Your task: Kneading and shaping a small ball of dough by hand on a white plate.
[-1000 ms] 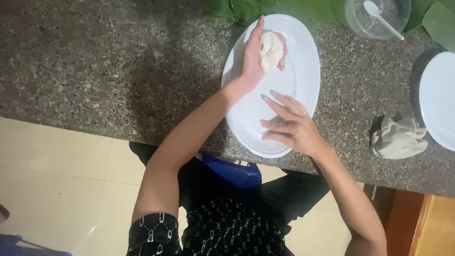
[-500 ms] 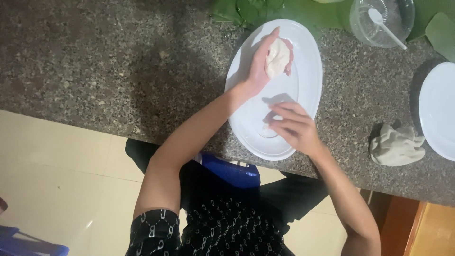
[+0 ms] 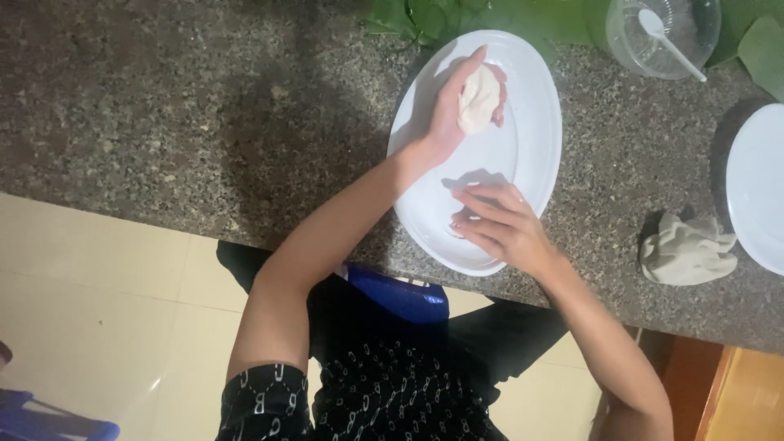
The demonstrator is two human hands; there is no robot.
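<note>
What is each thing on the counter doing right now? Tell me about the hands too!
Left hand: raised over the plate, fingers curled around the dough.
Dough ball: held in the left hand, lumpy, off the plate.
Right hand: fingers pressing on the plate.
Oval white plate: flat on the counter.
Clear cup: upright, white spoon inside.
Grey cloth: crumpled.
</note>
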